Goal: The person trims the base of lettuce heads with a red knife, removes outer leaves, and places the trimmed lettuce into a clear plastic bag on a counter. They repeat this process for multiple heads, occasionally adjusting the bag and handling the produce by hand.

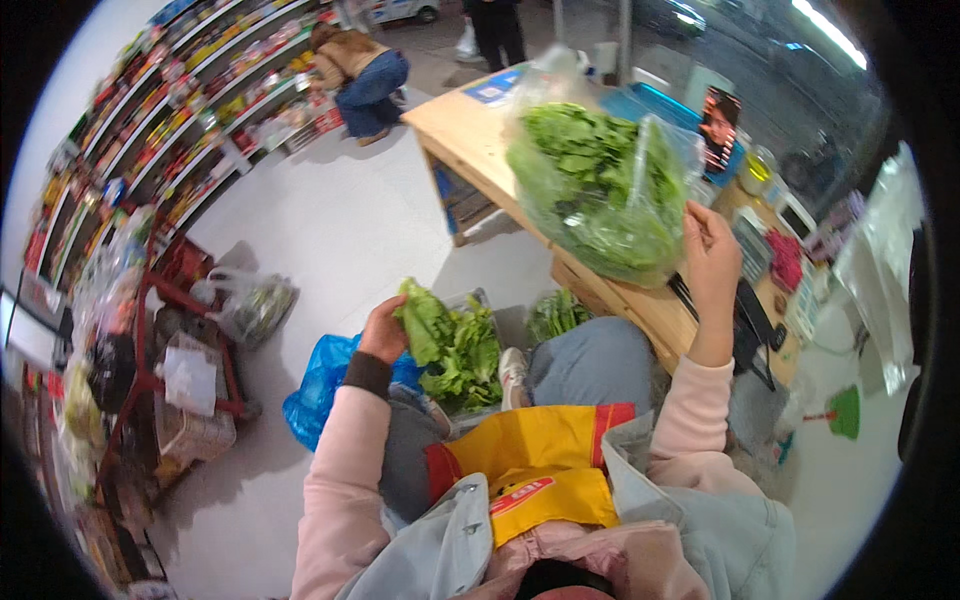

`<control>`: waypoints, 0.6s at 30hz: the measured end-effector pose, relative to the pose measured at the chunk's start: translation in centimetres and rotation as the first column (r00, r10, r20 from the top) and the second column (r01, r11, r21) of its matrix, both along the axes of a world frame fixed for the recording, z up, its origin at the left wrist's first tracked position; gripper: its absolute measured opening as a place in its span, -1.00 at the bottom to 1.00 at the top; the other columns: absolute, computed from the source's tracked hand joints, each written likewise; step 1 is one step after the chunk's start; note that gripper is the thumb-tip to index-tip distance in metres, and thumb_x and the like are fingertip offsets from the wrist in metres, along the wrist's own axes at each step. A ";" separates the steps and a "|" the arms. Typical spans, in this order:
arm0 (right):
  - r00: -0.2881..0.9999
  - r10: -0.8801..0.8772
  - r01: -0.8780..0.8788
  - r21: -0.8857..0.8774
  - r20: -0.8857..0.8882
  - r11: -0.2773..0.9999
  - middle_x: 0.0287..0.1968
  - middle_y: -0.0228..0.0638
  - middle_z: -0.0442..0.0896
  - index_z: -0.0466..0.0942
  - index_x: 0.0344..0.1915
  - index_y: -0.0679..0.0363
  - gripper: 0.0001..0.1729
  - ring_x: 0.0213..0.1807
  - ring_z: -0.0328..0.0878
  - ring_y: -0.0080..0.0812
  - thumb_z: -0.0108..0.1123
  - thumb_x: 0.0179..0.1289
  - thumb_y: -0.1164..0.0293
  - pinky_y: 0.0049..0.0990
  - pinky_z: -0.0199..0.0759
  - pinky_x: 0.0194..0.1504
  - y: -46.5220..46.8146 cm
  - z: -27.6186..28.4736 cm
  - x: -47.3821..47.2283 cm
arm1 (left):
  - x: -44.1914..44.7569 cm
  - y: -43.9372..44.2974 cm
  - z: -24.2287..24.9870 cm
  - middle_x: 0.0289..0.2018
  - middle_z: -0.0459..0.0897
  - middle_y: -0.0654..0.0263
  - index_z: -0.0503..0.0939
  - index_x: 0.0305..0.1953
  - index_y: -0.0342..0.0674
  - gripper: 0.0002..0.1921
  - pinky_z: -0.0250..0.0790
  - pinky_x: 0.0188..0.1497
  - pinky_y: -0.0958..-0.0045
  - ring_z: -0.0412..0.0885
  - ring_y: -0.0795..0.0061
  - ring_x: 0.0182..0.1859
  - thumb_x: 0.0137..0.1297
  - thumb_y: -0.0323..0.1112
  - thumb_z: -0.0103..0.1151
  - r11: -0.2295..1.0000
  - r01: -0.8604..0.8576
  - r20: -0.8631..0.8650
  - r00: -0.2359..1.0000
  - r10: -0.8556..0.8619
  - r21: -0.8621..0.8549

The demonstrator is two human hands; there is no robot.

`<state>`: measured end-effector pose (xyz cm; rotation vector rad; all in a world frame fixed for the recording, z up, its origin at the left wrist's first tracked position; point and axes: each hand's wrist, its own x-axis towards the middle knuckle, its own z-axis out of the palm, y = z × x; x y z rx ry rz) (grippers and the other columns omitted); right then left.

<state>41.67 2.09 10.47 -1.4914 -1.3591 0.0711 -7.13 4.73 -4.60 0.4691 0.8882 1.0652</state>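
Note:
My left hand point(385, 330) grips a light green leafy vegetable point(421, 322) at its edge, above a container point(484, 304) filled with more leafy greens point(469, 364) between my feet. My right hand point(709, 232) pinches the right edge of a clear plastic bag point(637, 259) full of leafy greens point(577, 150), which rests on the wooden table point(472, 135). A blue plastic bag point(319, 397) lies on the floor beside my left forearm. Another bunch of greens point(559, 315) is by my right knee, partly hidden under the table edge.
A phone point(720, 127) stands by a blue basket point(652, 101) on the table. To the left are a red metal rack point(142, 330) and a clear bag of vegetables point(259, 304) on the floor. A person point(367, 75) crouches at stocked shelves point(187, 97); another person point(495, 34) stands beyond the table.

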 end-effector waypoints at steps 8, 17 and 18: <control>0.816 -0.323 0.257 0.199 0.479 0.946 -0.17 -0.07 0.60 0.64 -0.13 0.31 -0.52 -0.03 0.54 -0.04 0.35 0.27 0.06 -0.15 0.45 -0.01 9.4 3.7 -4.0 | 0.4 -0.6 0.8 0.03 0.67 0.15 0.54 0.13 -0.26 -0.61 0.39 0.23 0.14 0.61 0.20 0.09 0.41 -0.16 0.09 0.999 -0.036 -0.015 0.999 0.036 0.021; 0.999 -0.044 0.044 0.086 0.007 0.995 -0.28 -0.21 0.69 0.48 -0.05 0.23 -0.61 -0.23 0.68 -0.17 0.30 0.34 0.17 -0.23 0.50 -0.18 9.6 4.8 -2.6 | 0.0 -0.7 0.8 0.03 0.68 0.14 0.54 0.13 -0.27 -0.62 0.37 0.26 0.13 0.61 0.19 0.09 0.42 -0.16 0.05 0.999 0.009 0.018 1.000 -0.010 0.048; 0.981 -0.147 0.141 0.059 0.126 0.988 -0.31 -0.22 0.69 0.47 0.00 0.22 -0.57 -0.25 0.68 -0.16 0.31 0.33 0.15 -0.23 0.50 -0.19 9.3 4.6 -3.1 | 0.0 -0.7 0.8 0.03 0.68 0.15 0.54 0.12 -0.26 -0.62 0.37 0.26 0.13 0.61 0.19 0.09 0.42 -0.16 0.06 0.999 0.018 0.021 1.000 -0.019 0.039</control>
